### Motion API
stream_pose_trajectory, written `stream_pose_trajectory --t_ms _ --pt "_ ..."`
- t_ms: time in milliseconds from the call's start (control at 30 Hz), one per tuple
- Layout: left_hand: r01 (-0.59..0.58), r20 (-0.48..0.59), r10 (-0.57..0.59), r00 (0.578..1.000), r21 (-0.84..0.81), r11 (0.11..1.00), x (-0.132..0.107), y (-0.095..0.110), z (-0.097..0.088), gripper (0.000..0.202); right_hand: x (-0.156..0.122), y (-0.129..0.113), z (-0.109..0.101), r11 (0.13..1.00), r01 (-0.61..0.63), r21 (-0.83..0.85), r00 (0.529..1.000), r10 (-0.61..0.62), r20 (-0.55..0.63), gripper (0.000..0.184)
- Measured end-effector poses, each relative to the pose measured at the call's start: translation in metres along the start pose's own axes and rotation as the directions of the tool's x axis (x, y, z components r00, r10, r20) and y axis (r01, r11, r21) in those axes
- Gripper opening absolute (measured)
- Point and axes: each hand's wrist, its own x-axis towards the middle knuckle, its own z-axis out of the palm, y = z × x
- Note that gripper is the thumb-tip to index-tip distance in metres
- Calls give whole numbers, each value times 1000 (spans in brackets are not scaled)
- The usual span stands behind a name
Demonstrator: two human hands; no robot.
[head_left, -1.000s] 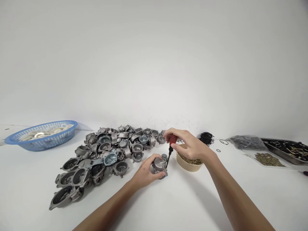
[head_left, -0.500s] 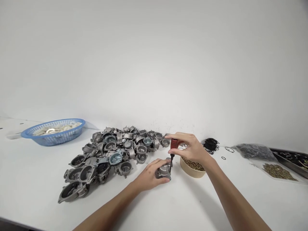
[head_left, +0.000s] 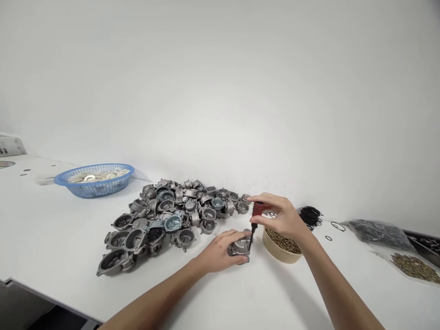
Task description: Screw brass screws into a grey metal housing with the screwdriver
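My left hand [head_left: 222, 251] is wrapped round the left side of a grey cast-metal cup [head_left: 241, 246], a carburetor float bowl by its look, and steadies it on the table. Between the fingers and thumb of my right hand [head_left: 277, 215] is a screwdriver [head_left: 257, 211] with a red and black handle. Its shaft points down, slightly tilted, and the tip meets the right side of the float bowl. Any screw under the tip is too small to make out. Just right of the bowl stands a round tan tub [head_left: 278, 253] full of small brass-coloured screws [head_left: 283, 240].
A heap of similar metal bowls [head_left: 165, 215] spreads to the left. Behind it sits a blue basket [head_left: 94, 187] of whitish parts. Black rings [head_left: 310, 215], a bag of dark parts [head_left: 376, 236] and a bag of brassy pieces [head_left: 415, 266] lie to the right.
The camera view has turned slightly, so everything sits a little differently in the picture. Both hands keep their grips, and the screwdriver stays on the float bowl, its handle tilted a little more.
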Motion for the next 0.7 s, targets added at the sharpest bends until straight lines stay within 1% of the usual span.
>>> stream_pose_trajectory --t_ms 33,67,167,200,267,300,333,367,433,467,500,567,600,633,700 --pt "1 -2 -1 1000 1 1000 0 1 0 63 0 0 0 999 13 -40 1000 -14 -18 33" --pt "2 -1 -2 1000 2 1000 0 2 -1 64 0 0 -1 999 21 -47 1000 -22 -11 33" --pt "8 3 -8 1000 2 1000 -1 4 -2 64 0 1 -2 997 -25 70 997 20 69 37" --pt "10 4 -10 1000 1 1000 -1 5 -2 64 0 2 -2 996 -36 76 998 32 61 39" --pt "12 2 -12 1000 -4 1000 -1 5 -3 64 0 2 -2 1000 -23 -15 1000 23 -17 40" --pt "13 0 -13 1000 -6 1000 -1 6 -2 64 0 2 -2 998 -11 -69 999 8 -42 39" --pt "14 -1 -14 1000 -9 1000 -1 5 -2 64 0 1 -2 996 -1 -91 999 -3 -42 38" --pt "15 1 -15 1000 -11 1000 -1 5 -2 64 0 1 -2 997 0 -73 1000 -1 -16 37" --pt "18 3 -18 1000 -15 1000 -1 4 -2 64 -1 -1 -2 999 -32 27 999 31 44 37" --pt "18 2 -18 1000 -16 1000 -1 4 -2 63 -1 -1 -2 997 -45 57 998 42 45 36" --pt "19 1 -19 1000 -19 1000 -1 4 -2 64 -1 -1 -3 998 -45 51 999 44 21 35" --pt "19 -1 -19 1000 -24 1000 -1 4 -1 64 -1 -1 -4 999 -21 -27 999 20 -35 34" --pt "19 0 -19 1000 -26 999 -1 3 -1 64 -1 0 -4 999 -5 -47 999 4 -35 35" --pt "19 2 -19 1000 -27 999 -1 3 -1 64 -1 0 -5 1000 3 -31 1000 -3 -12 36" --pt "19 4 -19 1000 -24 1000 -1 3 -1 65 -2 1 -5 997 -26 75 998 22 55 37"
